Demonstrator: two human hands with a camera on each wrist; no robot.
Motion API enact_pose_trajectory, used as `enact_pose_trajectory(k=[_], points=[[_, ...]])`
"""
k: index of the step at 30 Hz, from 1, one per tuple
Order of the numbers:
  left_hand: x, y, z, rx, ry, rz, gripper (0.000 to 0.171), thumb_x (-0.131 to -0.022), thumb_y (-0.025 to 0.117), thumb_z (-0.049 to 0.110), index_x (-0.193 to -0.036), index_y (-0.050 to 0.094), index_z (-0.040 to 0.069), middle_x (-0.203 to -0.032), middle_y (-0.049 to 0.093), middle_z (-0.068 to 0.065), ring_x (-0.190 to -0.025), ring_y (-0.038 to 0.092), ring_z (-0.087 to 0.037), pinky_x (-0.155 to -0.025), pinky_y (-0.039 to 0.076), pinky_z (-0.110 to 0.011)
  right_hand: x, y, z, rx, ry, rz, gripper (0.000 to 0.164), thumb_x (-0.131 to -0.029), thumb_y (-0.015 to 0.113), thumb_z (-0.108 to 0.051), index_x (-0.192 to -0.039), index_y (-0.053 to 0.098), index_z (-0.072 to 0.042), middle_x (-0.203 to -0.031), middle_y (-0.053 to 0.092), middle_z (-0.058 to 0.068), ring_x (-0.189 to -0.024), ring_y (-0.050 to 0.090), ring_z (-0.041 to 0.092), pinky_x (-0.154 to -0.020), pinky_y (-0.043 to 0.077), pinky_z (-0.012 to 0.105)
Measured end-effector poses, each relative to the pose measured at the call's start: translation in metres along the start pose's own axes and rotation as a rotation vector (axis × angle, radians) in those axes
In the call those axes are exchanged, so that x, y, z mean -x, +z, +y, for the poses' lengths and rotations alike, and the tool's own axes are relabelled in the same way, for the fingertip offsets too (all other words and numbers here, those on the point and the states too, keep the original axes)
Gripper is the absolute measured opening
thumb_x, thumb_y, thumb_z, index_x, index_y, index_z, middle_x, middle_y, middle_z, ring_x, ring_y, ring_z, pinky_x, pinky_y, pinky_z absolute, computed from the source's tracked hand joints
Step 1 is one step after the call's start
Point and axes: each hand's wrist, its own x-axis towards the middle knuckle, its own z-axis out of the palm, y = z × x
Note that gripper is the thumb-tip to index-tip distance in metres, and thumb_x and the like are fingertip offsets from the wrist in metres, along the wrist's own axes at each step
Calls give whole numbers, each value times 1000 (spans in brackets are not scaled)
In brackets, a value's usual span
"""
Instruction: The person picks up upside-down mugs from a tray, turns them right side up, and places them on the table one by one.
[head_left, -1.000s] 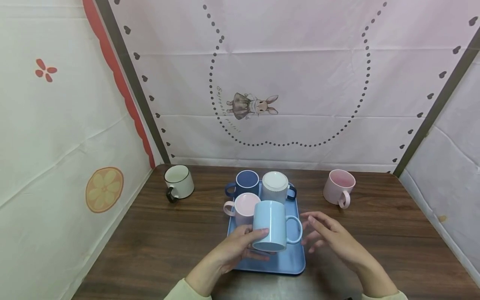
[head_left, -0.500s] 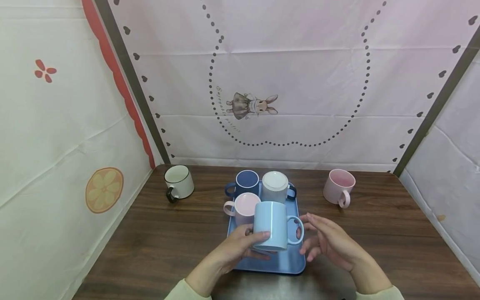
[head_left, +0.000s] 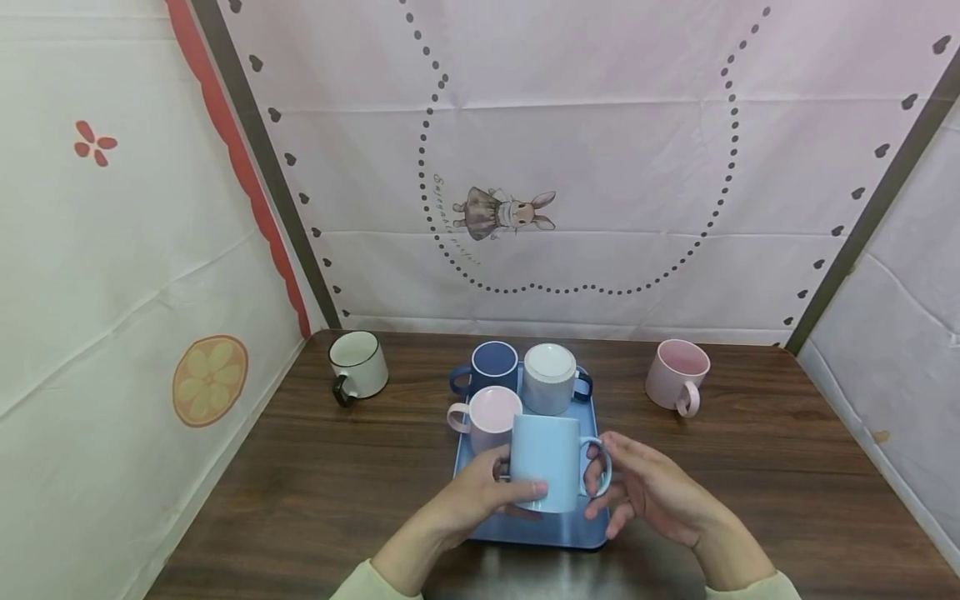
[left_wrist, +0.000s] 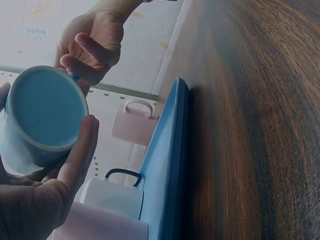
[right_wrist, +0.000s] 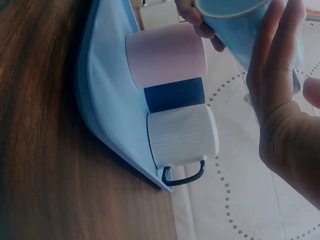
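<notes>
Holding hand: the left grip (head_left: 480, 490) grasps the light blue mug (head_left: 545, 458), its thumb on the mug's near side and its other fingers passing underneath.
Mug against left grip: body between thumb and fingers, just right of the palm.
Mug's lean: tipped, base facing the near edge of the counter (head_left: 315, 500), handle (head_left: 608, 475) toward the right edge.
Second hand: the right grip (head_left: 656, 492) is unclenched, fingers spread and loosely bent at the handle, some showing through its loop; contact cannot be told.
Mug's place: raised over the near half of the blue tray (head_left: 555, 531), about midway between the counter's left and right edges.
On the tray: a navy mug (head_left: 491, 367) and a white mug (head_left: 549, 385) side by side toward the counter's back edge; a pale pink mug (head_left: 492, 412) in front of the navy one.
Back left corner: a black-handled cream mug (head_left: 362, 367), near it.
Back right corner: a rose mug (head_left: 675, 379), somewhat inward from it.
Beyond the back edge: patterned cloth (head_left: 600, 167).
</notes>
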Motion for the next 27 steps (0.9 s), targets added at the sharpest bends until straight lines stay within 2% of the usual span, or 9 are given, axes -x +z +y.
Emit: enact_pose_trajectory(k=[5,9,13,19,27], points=[[2,-2,-1,-108,28,7,75,-87,81,29,-147,46,1,-132,65,-14,-116,67,-25,-96,60,-42,0,2,0,-28,15,-37,29,-116,26,-34,-123,46,-13,-102,65,3,-99,75,24,-74,65,37],[4,-3,1,-158,49,-1,81,-86,83,30,-151,42,4,-139,61,-13,-121,64,-26,-103,56,-44,0,3,0,-31,14,-39,28,-116,26,-35,-123,43,-14,-102,65,4,-101,74,25,-76,65,40],[6,-4,1,-168,58,-15,87,-84,85,28,-154,38,7,-144,56,-14,-124,63,-29,-103,56,-48,0,4,1,-20,25,-25,28,-116,25,-36,-121,43,-15,-102,62,3,-99,71,23,-77,65,42],[5,-6,-1,-170,74,-25,88,-81,88,22,-154,41,12,-147,54,-12,-128,61,-31,-105,55,-50,-1,6,2,18,38,7,30,-115,24,-38,-120,45,-17,-102,58,2,-96,68,21,-77,65,44],[4,-8,-1,-210,125,-40,87,-78,90,18,-152,45,24,-149,54,-6,-129,58,-32,-105,54,-49,-2,9,2,67,-9,-5,30,-116,26,-32,-115,52,-16,-101,61,-1,-93,67,17,-83,64,43]])
